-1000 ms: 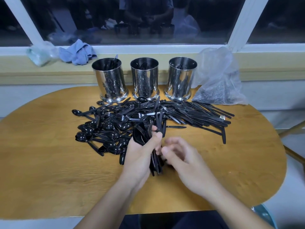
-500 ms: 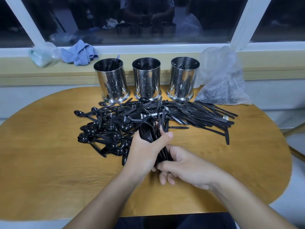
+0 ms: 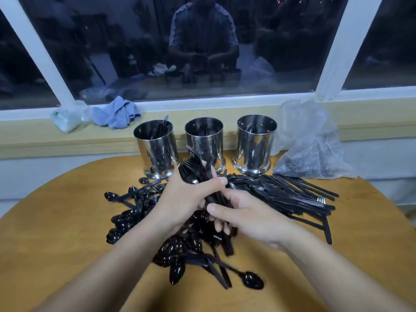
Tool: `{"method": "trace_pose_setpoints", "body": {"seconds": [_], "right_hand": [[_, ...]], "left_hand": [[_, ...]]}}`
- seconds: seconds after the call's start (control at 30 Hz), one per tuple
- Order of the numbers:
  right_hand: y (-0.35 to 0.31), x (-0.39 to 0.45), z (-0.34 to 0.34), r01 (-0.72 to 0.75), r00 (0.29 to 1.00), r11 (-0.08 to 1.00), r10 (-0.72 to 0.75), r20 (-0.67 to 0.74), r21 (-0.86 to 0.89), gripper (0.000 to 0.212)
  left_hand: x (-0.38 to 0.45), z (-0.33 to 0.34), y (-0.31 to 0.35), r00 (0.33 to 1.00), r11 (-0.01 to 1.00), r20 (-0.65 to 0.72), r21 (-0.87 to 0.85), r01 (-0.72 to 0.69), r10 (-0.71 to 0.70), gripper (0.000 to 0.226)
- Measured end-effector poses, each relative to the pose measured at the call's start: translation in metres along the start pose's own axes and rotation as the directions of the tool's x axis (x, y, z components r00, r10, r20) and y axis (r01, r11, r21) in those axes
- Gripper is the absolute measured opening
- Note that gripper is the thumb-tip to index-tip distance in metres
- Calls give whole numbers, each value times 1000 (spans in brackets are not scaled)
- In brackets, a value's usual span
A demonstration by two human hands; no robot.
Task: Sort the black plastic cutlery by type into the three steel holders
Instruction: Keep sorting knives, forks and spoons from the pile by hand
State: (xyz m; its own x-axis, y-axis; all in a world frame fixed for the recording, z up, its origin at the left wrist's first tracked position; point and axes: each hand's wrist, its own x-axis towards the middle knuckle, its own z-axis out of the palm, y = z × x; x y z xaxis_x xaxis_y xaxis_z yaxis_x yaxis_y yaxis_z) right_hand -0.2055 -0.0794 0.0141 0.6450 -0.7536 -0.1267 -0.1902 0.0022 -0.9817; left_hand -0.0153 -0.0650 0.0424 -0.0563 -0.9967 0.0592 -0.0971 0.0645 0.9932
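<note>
My left hand (image 3: 188, 199) grips a bundle of black forks (image 3: 195, 172), tines pointing up toward the middle steel holder (image 3: 206, 143). My right hand (image 3: 245, 212) curls round the handle ends of the same bundle from the right. Below both hands a pile of black spoons (image 3: 126, 219) spreads to the left and toward me. Black knives (image 3: 290, 194) lie in a row to the right. The left steel holder (image 3: 157, 149) and the right steel holder (image 3: 255, 145) stand beside the middle one, each with some cutlery inside.
The wooden table (image 3: 56, 233) ends at a window sill. A clear plastic bag (image 3: 313, 145) with more cutlery leans at the back right. A blue cloth (image 3: 116, 114) and a small pale bag (image 3: 69, 118) lie on the sill at the left.
Both hands have lifted the fork bundle up and away from me, toward the middle holder. My right hand has closed round the handles. The camera has tilted up.
</note>
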Motion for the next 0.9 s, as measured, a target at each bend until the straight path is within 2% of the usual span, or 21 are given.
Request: {"method": "trace_pose_setpoints", "body": {"seconds": [0.07, 0.13, 0.2, 0.33, 0.4, 0.47, 0.53, 0.6, 0.7, 0.9], "right_hand": [[-4, 26, -18, 17, 995, 999, -14, -100, 29, 27], [-4, 53, -38, 30, 961, 999, -19, -275, 35, 37], [1, 78, -57, -1, 909, 998, -26, -417, -65, 51], [17, 125, -76, -82, 874, 958, -63, -481, -275, 91], [21, 145, -79, -105, 868, 936, -78, -490, -335, 113], [22, 161, -80, -104, 855, 935, -90, -511, -339, 126], [23, 174, -81, -103, 826, 936, -107, -553, -335, 126], [25, 186, -81, -81, 804, 945, -127, -581, -318, 116], [27, 201, -80, -23, 813, 960, -144, -564, -278, 127], [32, 211, -77, 16, 817, 963, -168, -552, -269, 123]], "left_hand": [[33, -11, 16, 997, 998, -58, 57, -39, 43, 27], [71, -25, 32, 986, 993, -141, 90, -72, 84, 26], [112, -41, 46, 966, 987, -227, 128, -95, 123, 28], [189, -59, 60, 925, 967, -346, 243, -76, 159, 29], [221, -61, 53, 921, 916, -351, 400, -17, 170, 29], [243, -59, 41, 934, 835, -317, 549, 43, 161, 33], [256, -57, 27, 951, 774, -287, 626, 97, 114, 36], [262, -55, 12, 971, 680, -230, 722, 130, 58, 36], [270, -51, -5, 988, 514, -156, 846, 141, -15, 41], [276, -41, 3, 984, 389, -118, 907, 163, -136, 53]]}}
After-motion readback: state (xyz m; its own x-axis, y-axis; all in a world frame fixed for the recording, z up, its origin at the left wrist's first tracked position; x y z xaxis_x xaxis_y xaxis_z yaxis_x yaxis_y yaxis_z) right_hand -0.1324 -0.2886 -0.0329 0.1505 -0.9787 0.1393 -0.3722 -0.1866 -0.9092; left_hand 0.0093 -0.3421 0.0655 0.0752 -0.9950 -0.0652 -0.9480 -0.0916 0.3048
